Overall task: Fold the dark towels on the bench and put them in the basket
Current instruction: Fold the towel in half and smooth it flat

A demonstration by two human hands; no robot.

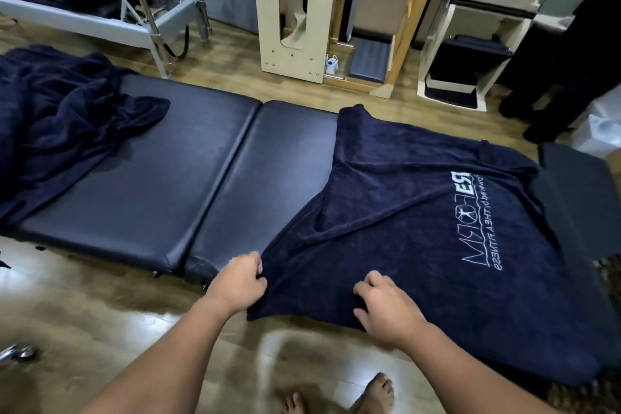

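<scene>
A dark navy towel (420,212) with white lettering lies spread over the right part of the padded black bench (168,178), its near edge hanging past the bench's front. My left hand (240,282) pinches the towel's near left corner. My right hand (386,309) grips the near edge a little to the right, fingers curled into the cloth. A heap of more dark towels (57,118) lies crumpled on the bench's left end. No basket shows in view.
Wooden floor lies in front of the bench, with my bare feet (369,393) below. Behind stand a metal-framed exercise machine (100,10), a pale wooden board (295,10) and a white shelf unit (470,54). A person in dark clothing (571,60) stands at the far right.
</scene>
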